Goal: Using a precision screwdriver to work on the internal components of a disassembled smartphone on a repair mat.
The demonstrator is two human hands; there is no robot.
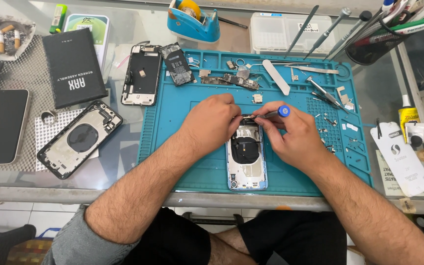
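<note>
Far left of the grip: spare black phone housing on the glass table, parked off-mat. Left hand clamps the top edge of the open phone chassis, fingers closed on it, likely to stop it sliding on the ribbed teal silicone mat. Right hand pinches a blue-capped precision screwdriver, tip at the chassis top, just beside the left fingertips. Right of the grip: metal tweezers, loose screws.

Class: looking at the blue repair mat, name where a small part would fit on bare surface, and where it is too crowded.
Bare: the blue mat left of the opened phone, under the left hand, and right of the phone below the right hand. Crowded: the mat's top edge and its right side, with circuit boards, tweezers and screws.
</note>
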